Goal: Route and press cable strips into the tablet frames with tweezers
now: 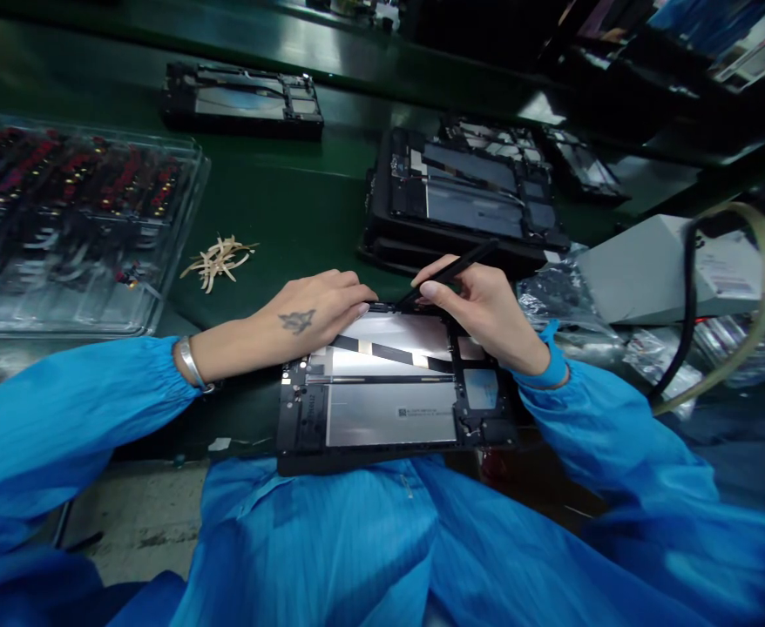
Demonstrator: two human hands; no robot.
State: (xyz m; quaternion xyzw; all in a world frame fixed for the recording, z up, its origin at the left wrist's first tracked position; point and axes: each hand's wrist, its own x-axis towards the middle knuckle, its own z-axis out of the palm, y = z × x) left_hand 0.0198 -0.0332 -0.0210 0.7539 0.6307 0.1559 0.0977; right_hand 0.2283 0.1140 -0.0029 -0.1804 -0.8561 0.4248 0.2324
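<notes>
A shiny, bright blue smock (317, 540) has loose, wrinkled sleeves (88, 392) gathered at the cuffs (179, 361). The left hand (321, 315) bears a dark tattoo (298, 321) on its back and a silver bracelet (188, 361) at the wrist; a blue band (554, 367) rings the right wrist (531, 348).

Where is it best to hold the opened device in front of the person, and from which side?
Probably grip the opened device by its short black ends, from left and right: they face outward and flank the large silver panels.
</notes>
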